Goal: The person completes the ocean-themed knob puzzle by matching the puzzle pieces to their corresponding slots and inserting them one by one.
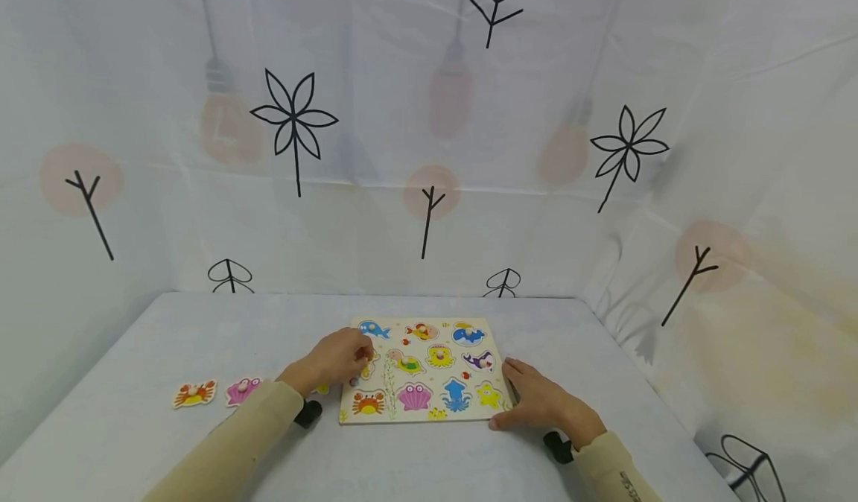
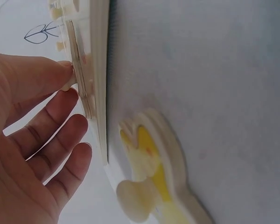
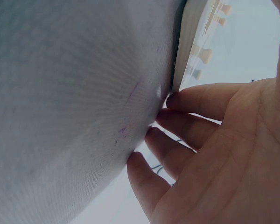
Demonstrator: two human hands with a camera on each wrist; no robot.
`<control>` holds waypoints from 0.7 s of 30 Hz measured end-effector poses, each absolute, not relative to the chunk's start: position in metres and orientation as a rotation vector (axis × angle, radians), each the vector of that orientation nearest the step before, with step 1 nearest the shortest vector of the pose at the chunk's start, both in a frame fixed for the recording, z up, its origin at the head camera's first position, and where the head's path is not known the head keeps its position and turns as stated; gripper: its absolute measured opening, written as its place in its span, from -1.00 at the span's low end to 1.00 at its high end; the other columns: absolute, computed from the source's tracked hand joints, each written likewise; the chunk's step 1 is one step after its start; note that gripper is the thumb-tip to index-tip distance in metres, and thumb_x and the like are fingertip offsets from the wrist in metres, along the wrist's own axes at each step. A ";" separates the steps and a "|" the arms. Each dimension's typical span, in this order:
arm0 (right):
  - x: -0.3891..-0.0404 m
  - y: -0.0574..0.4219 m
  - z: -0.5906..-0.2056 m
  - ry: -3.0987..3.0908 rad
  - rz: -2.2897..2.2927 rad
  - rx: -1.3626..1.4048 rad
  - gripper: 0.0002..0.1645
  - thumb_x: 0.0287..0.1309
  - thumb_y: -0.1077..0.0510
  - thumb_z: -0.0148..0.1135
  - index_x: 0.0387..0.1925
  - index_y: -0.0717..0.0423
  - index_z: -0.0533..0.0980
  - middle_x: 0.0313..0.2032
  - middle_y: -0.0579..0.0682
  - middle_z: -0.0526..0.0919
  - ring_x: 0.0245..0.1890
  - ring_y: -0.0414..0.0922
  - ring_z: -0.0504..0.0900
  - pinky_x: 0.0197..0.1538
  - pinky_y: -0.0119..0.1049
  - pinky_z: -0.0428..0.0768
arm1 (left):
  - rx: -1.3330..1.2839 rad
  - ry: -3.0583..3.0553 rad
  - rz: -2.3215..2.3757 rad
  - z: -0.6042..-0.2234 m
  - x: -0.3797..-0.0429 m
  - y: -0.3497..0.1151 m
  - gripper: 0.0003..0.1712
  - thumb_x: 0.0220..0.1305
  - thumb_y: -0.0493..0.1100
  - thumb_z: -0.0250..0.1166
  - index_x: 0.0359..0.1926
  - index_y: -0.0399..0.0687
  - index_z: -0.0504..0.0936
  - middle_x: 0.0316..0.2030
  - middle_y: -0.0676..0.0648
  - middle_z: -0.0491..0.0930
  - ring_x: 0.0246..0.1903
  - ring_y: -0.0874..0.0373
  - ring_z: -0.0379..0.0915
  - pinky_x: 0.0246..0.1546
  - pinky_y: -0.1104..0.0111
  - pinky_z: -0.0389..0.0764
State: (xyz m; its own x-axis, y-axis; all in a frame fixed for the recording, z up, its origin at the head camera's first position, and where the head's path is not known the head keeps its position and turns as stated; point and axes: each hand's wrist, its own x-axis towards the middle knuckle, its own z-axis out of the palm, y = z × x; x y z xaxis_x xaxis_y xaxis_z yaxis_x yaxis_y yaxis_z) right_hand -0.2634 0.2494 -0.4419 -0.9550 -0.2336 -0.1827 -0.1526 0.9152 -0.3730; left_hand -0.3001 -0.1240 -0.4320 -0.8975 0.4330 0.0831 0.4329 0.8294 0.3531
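A wooden puzzle board [image 1: 429, 415] with printed sea animals lies on the table. Over its left side, my left hand [image 1: 338, 354] pinches the small knob of a puzzle piece [image 2: 79, 70] between thumb and index finger. That piece shows edge-on in the left wrist view, close against the board face, its picture hidden. My right hand [image 1: 536, 398] rests at the board's right edge, thumb at the near corner, fingers extended along the side. A yellow knobbed piece [image 2: 161, 172] lies near the left hand, mostly covered by the forearm in the head view.
To the left on the table [image 1: 415, 472] lie a crab piece [image 1: 195, 394] and a pink shell piece [image 1: 241, 390], the latter partly behind the left sleeve. Upper board pictures such as the octopus [image 1: 440, 356] carry knobs. A patterned white cloth [image 1: 375, 241] hangs behind the table.
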 end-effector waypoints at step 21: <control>-0.262 0.249 -0.439 2.848 -0.542 -0.293 0.44 -0.47 -0.45 0.49 0.41 0.18 0.16 0.41 0.17 0.10 0.38 0.17 0.09 0.31 0.17 0.12 | 0.622 2.994 0.595 -0.430 -0.300 -0.121 -0.95 0.17 -0.23 0.31 -0.34 0.02 0.61 -0.43 0.11 0.41 -0.30 0.16 0.30 -0.20 0.25 0.39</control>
State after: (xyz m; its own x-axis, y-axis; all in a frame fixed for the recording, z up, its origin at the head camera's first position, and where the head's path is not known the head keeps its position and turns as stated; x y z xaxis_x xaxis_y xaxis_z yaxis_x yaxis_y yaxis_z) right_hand -0.2624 0.2487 -0.4391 -0.9542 -0.2363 -0.1834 -0.1523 0.9116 -0.3818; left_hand -0.2999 -0.1215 -0.4299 -0.9200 0.3885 0.0510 0.3785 0.8475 0.3721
